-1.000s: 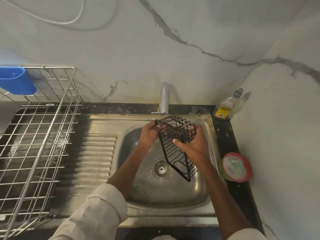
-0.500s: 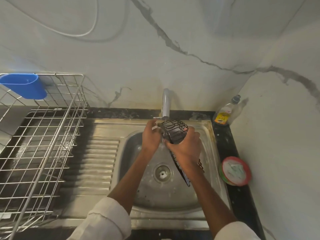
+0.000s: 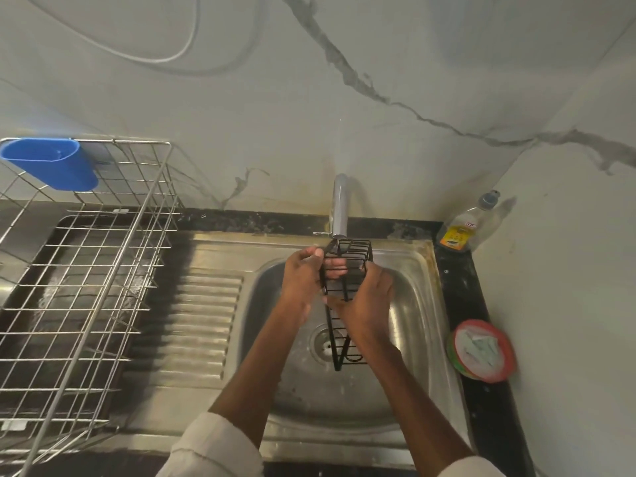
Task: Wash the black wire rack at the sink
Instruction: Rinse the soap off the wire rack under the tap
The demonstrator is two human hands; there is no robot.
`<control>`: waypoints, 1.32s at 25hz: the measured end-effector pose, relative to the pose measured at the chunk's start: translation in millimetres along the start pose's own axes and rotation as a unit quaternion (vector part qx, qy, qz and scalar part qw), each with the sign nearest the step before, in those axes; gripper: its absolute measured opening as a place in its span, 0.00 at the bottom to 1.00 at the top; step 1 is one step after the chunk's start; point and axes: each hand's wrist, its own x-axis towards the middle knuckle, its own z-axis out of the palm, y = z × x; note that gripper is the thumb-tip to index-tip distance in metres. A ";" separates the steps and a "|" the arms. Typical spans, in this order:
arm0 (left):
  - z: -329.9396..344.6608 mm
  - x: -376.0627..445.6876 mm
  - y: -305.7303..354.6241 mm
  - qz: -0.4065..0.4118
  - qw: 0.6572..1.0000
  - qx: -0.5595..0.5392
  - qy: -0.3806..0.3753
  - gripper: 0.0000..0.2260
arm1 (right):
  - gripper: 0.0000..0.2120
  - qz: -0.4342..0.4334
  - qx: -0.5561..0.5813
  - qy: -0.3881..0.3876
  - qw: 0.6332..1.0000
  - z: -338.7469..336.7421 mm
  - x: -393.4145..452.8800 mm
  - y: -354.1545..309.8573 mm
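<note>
The black wire rack [image 3: 347,259] stands on end over the steel sink [image 3: 409,304], its top just under the tap [image 3: 339,208]. My left hand [image 3: 303,280] grips the rack's upper left side, fingers curled onto the wires. My right hand [image 3: 368,301] wraps around the rack's middle from the right. The rack's lower end hangs above the drain [image 3: 323,342]. A thin stream of water seems to fall from the tap onto the rack's top.
A large steel dish rack [image 3: 79,287] with a blue cup holder [image 3: 51,163] covers the left counter, beside the ribbed drainboard [image 3: 196,321]. A soap bottle [image 3: 464,225] stands in the back right corner. A red-rimmed tub [image 3: 481,349] sits on the black ledge.
The rack has turned from a slanted, face-on pose to upright and edge-on, and risen under the tap. Both hands have moved closer together around it.
</note>
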 end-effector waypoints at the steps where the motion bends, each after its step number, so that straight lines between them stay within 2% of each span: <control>1: -1.9 -1.9 1.5 0.005 1.000 -0.003 0.002 0.14 | 0.46 -0.011 0.026 -0.007 1.000 1.6 -2.3 3.7; 5: -18.0 0.4 -1.4 0.032 0.999 0.011 0.006 0.13 | 0.22 -0.052 0.161 -0.044 0.985 -10.0 -11.7 19.6; 8: -39.8 4.8 1.8 0.033 0.999 0.021 0.022 0.12 | 0.13 -0.006 0.243 -0.046 0.969 -26.5 -6.7 27.2; 11: -59.3 4.2 8.5 0.027 0.999 0.004 0.019 0.07 | 0.21 0.029 0.199 -0.051 0.978 -25.0 16.6 27.1; 14: -71.0 0.8 9.4 -0.005 0.999 -0.038 0.029 0.07 | 0.23 0.069 0.223 -0.166 0.958 -24.2 33.5 13.8; 16: -78.5 2.9 7.2 -0.023 0.997 -0.053 0.046 0.07 | 0.21 0.077 0.232 -0.195 0.950 -23.6 36.5 4.7; 20: -76.9 15.9 -0.7 -0.035 0.996 -0.014 0.081 0.07 | 0.17 0.084 0.226 -0.116 0.964 -15.9 23.0 -0.2; 27: -27.0 35.0 -3.8 -0.010 0.993 0.113 0.028 0.11 | 0.11 0.130 0.255 0.005 0.958 -37.3 11.3 4.7; 30: -22.8 41.1 -6.1 -0.025 0.990 0.135 0.031 0.11 | 0.12 0.134 0.248 0.026 0.959 -40.1 15.9 -3.7; 33: -31.3 38.9 -3.8 -0.023 0.990 0.127 0.056 0.16 | 0.16 0.125 0.239 0.010 0.963 -30.7 19.5 -17.6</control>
